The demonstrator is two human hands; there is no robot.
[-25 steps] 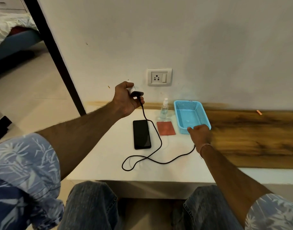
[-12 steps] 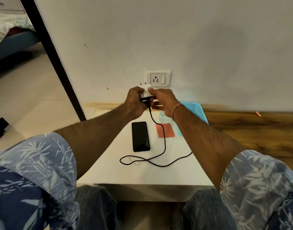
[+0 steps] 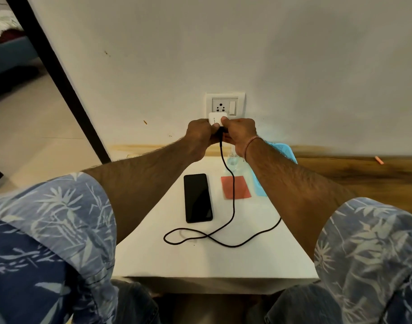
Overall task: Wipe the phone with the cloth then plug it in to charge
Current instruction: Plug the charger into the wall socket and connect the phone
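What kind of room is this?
Probably a home, near a bedroom: a bed shows through the doorway at left, a wall socket sits above a low white table, and the floor is tiled.

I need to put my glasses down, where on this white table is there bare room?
The near strip of the white table in front of the cable loop is bare. The far end is crowded: phone, red cloth, spray bottle, blue basket.
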